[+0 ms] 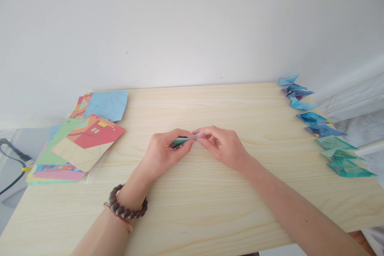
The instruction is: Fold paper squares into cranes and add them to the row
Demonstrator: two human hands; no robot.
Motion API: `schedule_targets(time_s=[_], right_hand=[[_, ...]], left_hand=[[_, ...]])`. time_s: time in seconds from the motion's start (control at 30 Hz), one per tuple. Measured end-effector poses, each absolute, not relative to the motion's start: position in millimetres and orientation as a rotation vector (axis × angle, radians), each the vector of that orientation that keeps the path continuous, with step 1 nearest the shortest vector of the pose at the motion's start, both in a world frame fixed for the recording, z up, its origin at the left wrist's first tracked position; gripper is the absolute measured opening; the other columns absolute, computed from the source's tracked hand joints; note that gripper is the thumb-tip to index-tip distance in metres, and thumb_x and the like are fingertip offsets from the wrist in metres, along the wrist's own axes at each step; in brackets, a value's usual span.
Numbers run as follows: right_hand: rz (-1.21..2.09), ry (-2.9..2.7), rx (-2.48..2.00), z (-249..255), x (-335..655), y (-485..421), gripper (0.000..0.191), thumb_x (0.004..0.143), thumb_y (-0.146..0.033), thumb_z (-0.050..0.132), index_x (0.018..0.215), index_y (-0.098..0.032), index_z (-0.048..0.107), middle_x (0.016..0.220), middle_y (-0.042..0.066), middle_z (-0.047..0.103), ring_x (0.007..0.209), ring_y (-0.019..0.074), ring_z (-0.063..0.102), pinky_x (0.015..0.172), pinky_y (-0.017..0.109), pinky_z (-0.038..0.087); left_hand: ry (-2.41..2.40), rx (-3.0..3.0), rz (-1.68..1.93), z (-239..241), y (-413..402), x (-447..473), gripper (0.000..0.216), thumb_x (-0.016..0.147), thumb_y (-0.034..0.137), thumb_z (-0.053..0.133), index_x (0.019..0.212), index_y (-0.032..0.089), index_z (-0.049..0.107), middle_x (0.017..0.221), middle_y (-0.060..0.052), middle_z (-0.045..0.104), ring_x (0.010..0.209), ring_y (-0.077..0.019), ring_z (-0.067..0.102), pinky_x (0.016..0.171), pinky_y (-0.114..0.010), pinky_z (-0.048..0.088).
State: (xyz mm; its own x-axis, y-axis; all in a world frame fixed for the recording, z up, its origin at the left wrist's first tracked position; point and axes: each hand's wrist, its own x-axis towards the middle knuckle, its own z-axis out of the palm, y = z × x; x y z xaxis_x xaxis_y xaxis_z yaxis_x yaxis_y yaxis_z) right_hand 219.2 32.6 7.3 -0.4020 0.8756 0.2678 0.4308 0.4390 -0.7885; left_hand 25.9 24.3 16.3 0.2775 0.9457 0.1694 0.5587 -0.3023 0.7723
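A small folded green paper (178, 142) is held over the middle of the table, mostly covered by my fingers. My left hand (167, 149) is closed around its left part, thumb below and fingers above. With thumb and index finger, my right hand (222, 144) pinches the thin right end. The two hands' fingertips meet at the paper's narrow tip. A dark beaded bracelet and a thin copper-coloured band circle my left wrist. The exact shape of the fold is hidden.
Printed paper sheets (99, 140) lie in overlapping stacks at the left. Several folded blue and green paper pieces (325, 130) form a row along the right edge of the wooden table (192, 204). A wall (192, 28) rises behind; cables (18, 154) lie far left.
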Motion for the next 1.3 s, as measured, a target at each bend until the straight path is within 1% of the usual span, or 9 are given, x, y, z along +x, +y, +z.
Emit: schedule_targets(time_s=[0.2,0.33,0.5,0.63,0.73,0.87,0.97,1.07,1.3], right_hand=[[0.976,-2.034,-1.071,12.1,221.3,32.4,0.01,0.09,-0.021,0.043,0.089,-0.021,0.053,0.104,0.002,0.066,0.083,0.0108,0.063,0.069,0.021,0.046],[1.007,-1.93,-1.098,12.8,219.2,32.2,0.007,0.087,-0.026,0.048,0.089,-0.021,0.053,0.101,0.002,0.067,0.076,0.0109,0.063,0.064,0.021,0.047],[1.083,-1.729,-1.192,7.8,217.8,33.2,0.023,0.078,-0.036,0.062,0.095,-0.021,0.055,0.09,0.002,0.068,0.064,0.0113,0.063,0.051,0.02,0.048],[1.108,-1.712,-1.258,1.5,217.9,33.1,0.02,0.078,-0.038,0.061,0.088,-0.02,0.06,0.074,0.001,0.067,0.057,0.012,0.063,0.052,0.022,0.049],[1.1,-1.715,-1.215,1.5,216.4,31.8,0.016,0.08,-0.034,0.059,0.086,-0.019,0.06,0.081,0.003,0.069,0.058,0.0117,0.063,0.054,0.022,0.05],[0.961,-1.78,-1.102,5.2,214.8,30.7,0.009,0.081,-0.026,0.058,0.085,-0.019,0.061,0.096,0.004,0.069,0.066,0.011,0.063,0.055,0.021,0.051],[0.771,-1.849,-0.983,5.8,215.9,31.2,0.008,0.082,-0.021,0.056,0.087,-0.02,0.062,0.09,0.004,0.069,0.068,0.0105,0.062,0.053,0.019,0.049],[0.556,-1.915,-0.868,4.8,218.2,32.8,0.011,0.082,-0.016,0.055,0.087,-0.021,0.063,0.084,0.003,0.067,0.069,0.0095,0.06,0.054,0.019,0.048],[0.269,-2.052,-0.753,5.0,222.0,34.8,0.018,0.08,-0.012,0.056,0.092,-0.022,0.064,0.088,0.002,0.067,0.073,0.0092,0.061,0.062,0.02,0.048]], left_hand=[[1.358,1.953,0.833,16.1,23.0,25.8,0.017,0.078,0.029,0.06,0.09,0.018,0.065,0.068,0.001,0.07,0.053,-0.0099,0.06,0.051,-0.018,0.045],[1.346,1.907,0.865,18.3,23.6,26.5,0.016,0.077,0.029,0.061,0.088,0.018,0.065,0.067,0.001,0.069,0.054,-0.0096,0.06,0.053,-0.017,0.046],[1.32,1.762,0.906,19.8,24.0,28.1,0.018,0.078,0.03,0.061,0.091,0.017,0.062,0.067,0.001,0.069,0.057,-0.0105,0.063,0.056,-0.018,0.048],[1.317,1.68,0.882,20.9,24.0,28.5,0.024,0.077,0.031,0.062,0.096,0.017,0.062,0.072,-0.001,0.071,0.063,-0.0129,0.066,0.059,-0.018,0.05],[1.338,1.664,0.843,22.6,25.1,28.8,0.023,0.076,0.034,0.063,0.091,0.016,0.064,0.069,-0.001,0.07,0.062,-0.0133,0.066,0.058,-0.019,0.05],[1.346,1.569,0.806,24.4,26.6,29.4,0.024,0.075,0.037,0.063,0.088,0.016,0.065,0.066,-0.001,0.069,0.061,-0.0131,0.064,0.057,-0.019,0.049],[1.311,1.446,0.791,26.8,26.8,29.9,0.026,0.076,0.036,0.063,0.093,0.016,0.064,0.069,-0.001,0.07,0.06,-0.0127,0.064,0.056,-0.018,0.05],[1.257,1.411,0.756,31.0,27.1,29.9,0.022,0.077,0.035,0.062,0.086,0.016,0.066,0.068,-0.001,0.071,0.059,-0.0108,0.063,0.057,-0.017,0.05],[1.209,1.335,0.704,31.8,28.3,27.1,0.023,0.077,0.035,0.062,0.087,0.015,0.068,0.068,-0.003,0.071,0.062,-0.014,0.065,0.06,-0.021,0.052]])
